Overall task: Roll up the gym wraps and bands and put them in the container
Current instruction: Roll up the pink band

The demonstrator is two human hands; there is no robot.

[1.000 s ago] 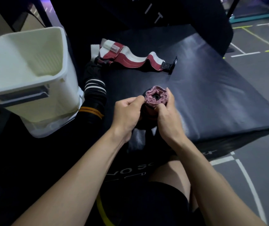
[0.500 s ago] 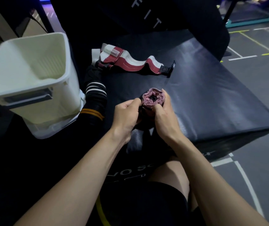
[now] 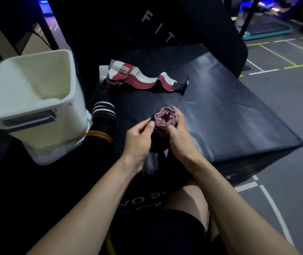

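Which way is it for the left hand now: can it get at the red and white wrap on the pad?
Probably not yet. The left hand and right hand both hold the pink roll. The red and white wrap lies uncovered farther back on the pad, with nothing between.

Beyond the hands, a tall black pad (image 3: pixel 174 21) stands upright, white letters "F I T" printed down its face. Under the hands spreads a dark padded gym block (image 3: pixel 229 115), its front edge dropping away below them with partial white lettering there. Out to the right of the hands runs the grey gym floor (image 3: pixel 294 100), crossed by white and yellow lines. Far beyond and to the right, a teal-edged platform (image 3: pixel 268 31) sits on that floor, a dark pole (image 3: pixel 248 17) rising beside it.
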